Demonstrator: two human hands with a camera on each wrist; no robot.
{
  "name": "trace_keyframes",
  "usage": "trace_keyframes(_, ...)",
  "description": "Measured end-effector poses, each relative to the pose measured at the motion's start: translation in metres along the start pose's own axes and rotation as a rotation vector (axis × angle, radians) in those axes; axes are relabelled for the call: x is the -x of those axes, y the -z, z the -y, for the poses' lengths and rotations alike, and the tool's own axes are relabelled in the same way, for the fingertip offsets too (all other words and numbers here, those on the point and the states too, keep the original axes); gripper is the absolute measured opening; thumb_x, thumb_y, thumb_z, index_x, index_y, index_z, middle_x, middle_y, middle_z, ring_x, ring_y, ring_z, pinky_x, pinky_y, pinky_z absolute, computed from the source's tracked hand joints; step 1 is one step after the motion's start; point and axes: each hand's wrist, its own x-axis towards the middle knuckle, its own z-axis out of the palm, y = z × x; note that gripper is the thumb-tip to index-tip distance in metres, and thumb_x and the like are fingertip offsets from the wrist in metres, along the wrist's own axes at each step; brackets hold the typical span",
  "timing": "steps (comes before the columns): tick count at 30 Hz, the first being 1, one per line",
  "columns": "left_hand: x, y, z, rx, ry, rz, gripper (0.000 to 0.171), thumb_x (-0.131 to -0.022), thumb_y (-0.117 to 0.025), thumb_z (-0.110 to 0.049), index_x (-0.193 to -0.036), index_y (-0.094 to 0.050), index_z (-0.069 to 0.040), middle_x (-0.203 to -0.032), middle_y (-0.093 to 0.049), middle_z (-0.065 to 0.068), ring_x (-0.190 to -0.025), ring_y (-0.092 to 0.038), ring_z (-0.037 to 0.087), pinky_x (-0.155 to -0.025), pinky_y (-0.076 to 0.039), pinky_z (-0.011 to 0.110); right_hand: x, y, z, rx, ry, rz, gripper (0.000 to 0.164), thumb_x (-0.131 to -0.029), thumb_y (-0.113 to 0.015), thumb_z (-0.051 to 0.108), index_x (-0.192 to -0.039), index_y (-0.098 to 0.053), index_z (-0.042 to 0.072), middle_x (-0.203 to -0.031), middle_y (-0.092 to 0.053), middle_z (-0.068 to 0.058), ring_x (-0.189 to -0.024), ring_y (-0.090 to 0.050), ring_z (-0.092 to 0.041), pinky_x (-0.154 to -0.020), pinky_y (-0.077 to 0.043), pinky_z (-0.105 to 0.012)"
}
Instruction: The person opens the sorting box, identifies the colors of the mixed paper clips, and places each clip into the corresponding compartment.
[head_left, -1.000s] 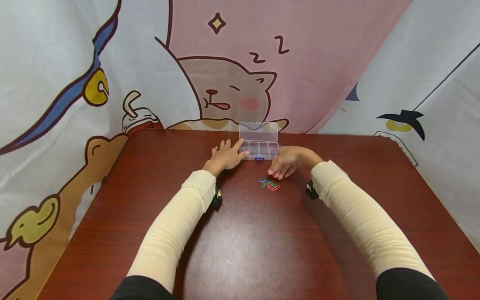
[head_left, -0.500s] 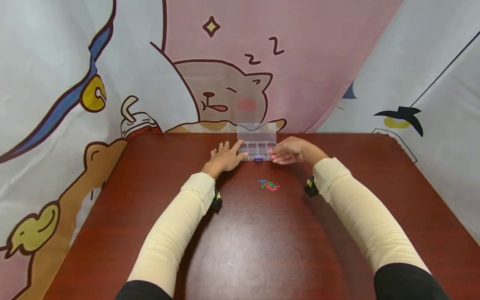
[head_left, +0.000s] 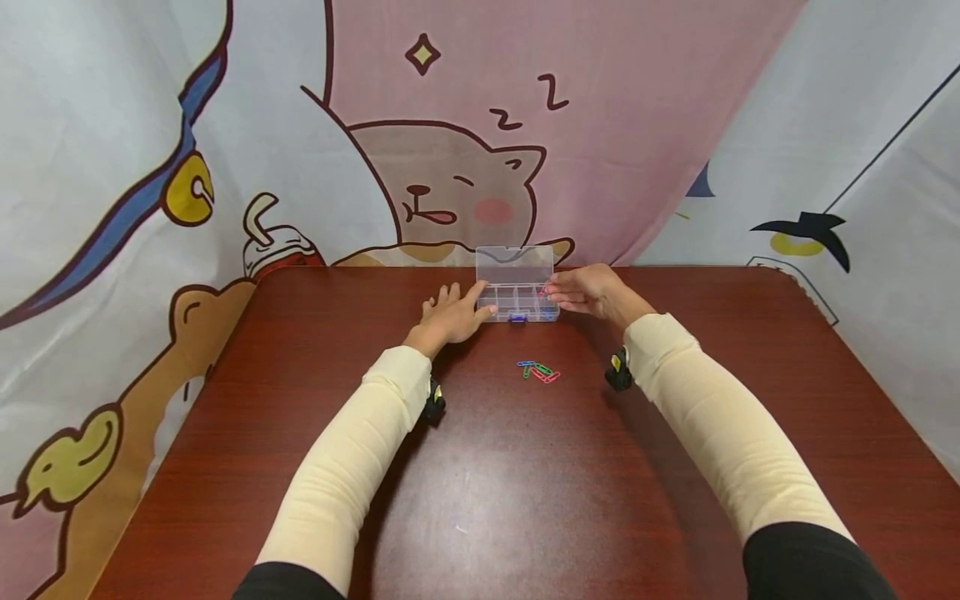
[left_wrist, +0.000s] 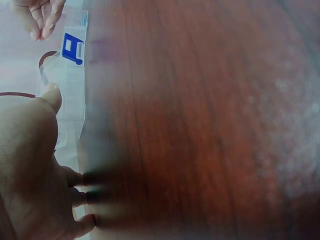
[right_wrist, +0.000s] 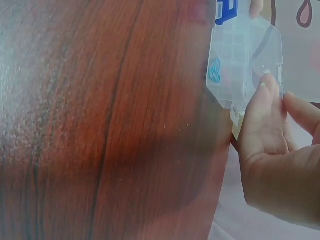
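Observation:
A clear plastic compartment box (head_left: 517,317) stands at the table's back, its lid (head_left: 513,262) raised. My left hand (head_left: 450,319) rests at the box's left end, thumb and forefinger touching it, other fingers spread on the table. My right hand (head_left: 592,292) reaches over the right end from the side. A pink paper clip (head_left: 543,291) shows at its fingertips, over the back right compartment. Blue paper clips (right_wrist: 215,71) lie in the front right compartment. Several loose clips, including a green paper clip (head_left: 542,368) and a red paper clip (head_left: 540,375), lie on the table before the box.
The brown wooden table (head_left: 480,467) reaches back to a printed cloth backdrop (head_left: 630,125). On the box's front is a blue latch (left_wrist: 73,48), hanging unfastened.
My right hand has gone from just above the loose clips up to the box, carrying a pink paper clip, then slightly further back. The left hand has kept its place.

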Motion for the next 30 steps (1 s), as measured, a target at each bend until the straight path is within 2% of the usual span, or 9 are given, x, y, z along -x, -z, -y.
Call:
trace_keyframes(9, 0.002, 0.0, -0.001, 0.004, 0.003, -0.003, 0.066, -0.088, -0.023, -0.065, -0.145, -0.004, -0.037, -0.149, -0.007, 0.017, -0.134, -0.001, 0.035, -0.099, -0.008, 0.059, 0.001, 0.002, -0.002, 0.017, -0.024, 0.002, 0.04, -0.09, -0.059, 0.017, -0.125, -0.051, 0.0, -0.09, -0.068, -0.01, -0.082, -0.065, -0.018, -0.071, -0.05, -0.031)
trace_keyframes(14, 0.002, 0.001, -0.001, -0.004, 0.0, -0.027, 0.064, -0.089, -0.025, -0.063, -0.145, -0.007, -0.037, -0.148, -0.01, 0.018, -0.134, -0.004, 0.036, -0.098, -0.01, 0.06, 0.001, 0.002, -0.002, 0.043, -0.03, 0.008, 0.041, -0.089, -0.059, 0.018, -0.126, -0.052, 0.0, -0.089, -0.068, -0.01, -0.082, -0.065, -0.019, -0.074, -0.05, -0.033)
trace_keyframes(17, 0.002, 0.001, -0.002, -0.012, -0.002, -0.03, 0.064, -0.09, -0.026, -0.063, -0.145, -0.008, -0.036, -0.148, -0.011, 0.018, -0.134, -0.004, 0.036, -0.098, -0.011, 0.059, 0.003, 0.002, -0.003, 0.075, -0.043, 0.035, 0.043, -0.089, -0.06, 0.017, -0.127, -0.05, -0.001, -0.09, -0.068, -0.01, -0.083, -0.065, -0.02, -0.077, -0.049, -0.035)
trace_keyframes(20, 0.001, 0.0, -0.001, -0.011, 0.004, -0.004, 0.066, -0.089, -0.024, -0.064, -0.145, -0.005, -0.037, -0.149, -0.007, 0.018, -0.134, -0.001, 0.035, -0.099, -0.008, 0.06, 0.006, 0.002, -0.004, 0.125, -0.064, 0.068, 0.043, -0.088, -0.06, 0.016, -0.126, -0.051, -0.003, -0.09, -0.068, -0.01, -0.081, -0.065, -0.02, -0.078, -0.048, -0.036)
trace_keyframes(30, 0.001, 0.001, 0.0, -0.008, -0.007, -0.011, 0.065, -0.09, -0.025, -0.063, -0.146, -0.006, -0.036, -0.148, -0.007, 0.019, -0.134, -0.001, 0.036, -0.099, -0.008, 0.06, 0.022, -0.003, -0.014, 0.325, -0.134, 0.198, 0.039, -0.084, -0.065, 0.013, -0.115, -0.055, -0.008, -0.087, -0.068, -0.012, -0.079, -0.066, -0.021, -0.076, -0.049, -0.036)
